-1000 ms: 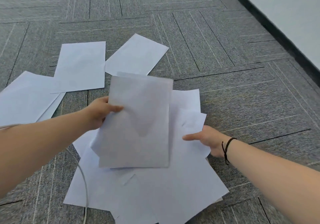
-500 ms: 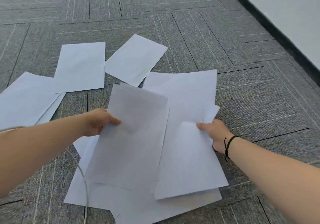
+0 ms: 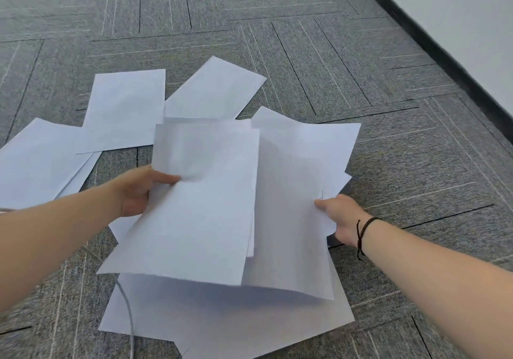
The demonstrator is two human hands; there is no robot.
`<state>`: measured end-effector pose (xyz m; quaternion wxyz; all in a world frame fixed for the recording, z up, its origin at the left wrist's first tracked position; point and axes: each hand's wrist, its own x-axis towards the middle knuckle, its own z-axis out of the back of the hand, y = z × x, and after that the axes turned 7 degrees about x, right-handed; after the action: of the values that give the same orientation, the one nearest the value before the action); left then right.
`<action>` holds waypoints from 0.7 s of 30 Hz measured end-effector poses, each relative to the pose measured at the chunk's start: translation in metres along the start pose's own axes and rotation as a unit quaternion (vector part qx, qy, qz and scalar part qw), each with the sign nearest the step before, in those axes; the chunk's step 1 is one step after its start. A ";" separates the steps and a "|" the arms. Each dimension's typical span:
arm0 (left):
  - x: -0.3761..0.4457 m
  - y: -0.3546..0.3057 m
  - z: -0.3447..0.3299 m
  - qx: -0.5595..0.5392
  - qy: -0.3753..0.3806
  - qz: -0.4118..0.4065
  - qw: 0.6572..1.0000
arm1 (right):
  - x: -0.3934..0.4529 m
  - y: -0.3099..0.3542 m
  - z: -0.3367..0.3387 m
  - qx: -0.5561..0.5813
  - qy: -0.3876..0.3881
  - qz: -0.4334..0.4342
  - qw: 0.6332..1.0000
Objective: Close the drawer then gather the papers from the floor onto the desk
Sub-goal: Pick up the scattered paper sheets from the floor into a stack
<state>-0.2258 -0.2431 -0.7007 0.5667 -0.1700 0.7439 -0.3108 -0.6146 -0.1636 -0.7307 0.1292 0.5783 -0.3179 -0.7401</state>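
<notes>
Both hands are busy with paper. The left hand (image 3: 138,192) pinches the left edge of a small lifted bundle of sheets (image 3: 200,206), thumb on top; at least two sheets show at its upper edge, their long axis running away from the person and tilted a little to the right. The right hand (image 3: 340,217) pinches the right edge of a larger overlapping sheet (image 3: 294,192), which tucks under the left bundle and curls at its near edge, clear of the floor.

The coming move turns on where the remaining sheets lie. Two loose papers sit ahead and to the left: one (image 3: 125,108) with its long axis pointing away, one (image 3: 216,89) angled up to the right, both just beyond the lifted bundle. A further overlapping pair (image 3: 36,161) lies far left, nearest the left forearm. The left hand is the nearer to all four, though it is full. At least one more big sheet (image 3: 222,322) lies on the grey carpet floor (image 3: 388,94) directly under the held papers, with a thin grey cable (image 3: 129,311) crossing its left corner.

So I count roughly three or four sheets in hand and about five on the floor; the overlaps make an exact count uncertain. No drawer and no worktop is in view.
</notes>
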 end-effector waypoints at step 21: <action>0.017 0.025 -0.070 -0.019 -0.052 -0.008 0.998 | -0.016 -0.005 -0.020 0.108 0.132 -0.016 0.985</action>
<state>-0.2943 -0.2154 -0.7182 0.5989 -0.2027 0.7176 -0.2923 -0.5906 -0.1569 -0.7242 0.0948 0.6869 -0.3666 -0.6204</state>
